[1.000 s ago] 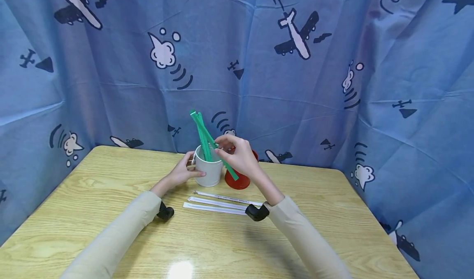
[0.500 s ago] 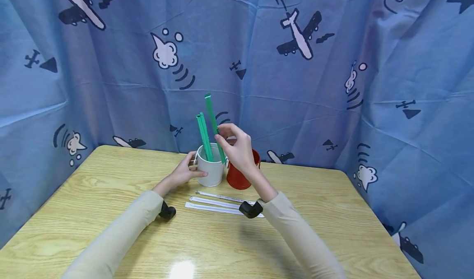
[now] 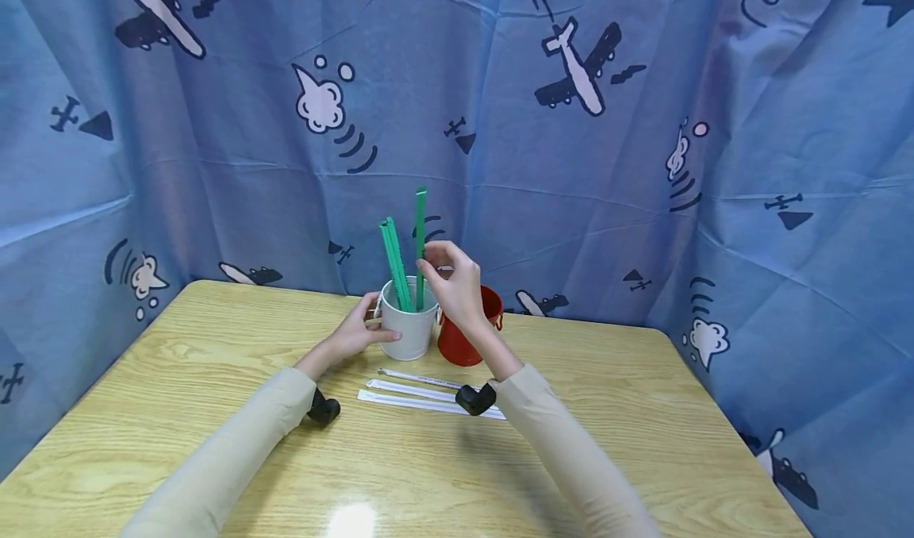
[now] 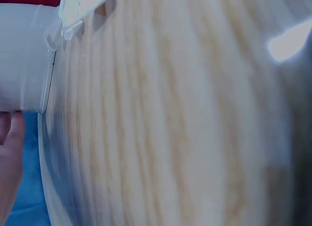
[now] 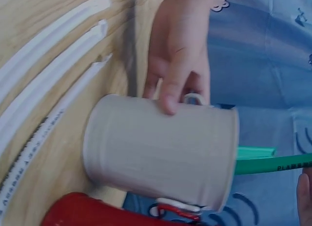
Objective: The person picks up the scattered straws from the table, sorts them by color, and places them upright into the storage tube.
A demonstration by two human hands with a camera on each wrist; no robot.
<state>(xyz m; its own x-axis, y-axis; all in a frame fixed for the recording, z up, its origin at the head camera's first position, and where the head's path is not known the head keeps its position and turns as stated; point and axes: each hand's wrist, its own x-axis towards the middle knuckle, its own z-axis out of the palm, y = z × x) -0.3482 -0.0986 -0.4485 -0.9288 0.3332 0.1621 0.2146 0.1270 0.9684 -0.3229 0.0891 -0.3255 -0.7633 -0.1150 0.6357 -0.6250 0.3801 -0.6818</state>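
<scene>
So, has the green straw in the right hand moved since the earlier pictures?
Yes, that green straw has: its lower end swung left, from outside the white bucket into its mouth.

You have a smooth white pail [image 3: 408, 336] that looks like painted metal with a matt sheen, and a glossier red pail [image 3: 455, 344], also metal-looking. The green strips [image 3: 397, 268] look like smooth, thin wrapping with a faint shine; the white strips [image 3: 410, 390] look like matt paper, crimped at the ends. Your bench [image 3: 643, 411] is wood-grained and glossy, the curtain [image 3: 428, 86] creased cloth, your sleeves [image 3: 236, 443] matt fabric.
</scene>
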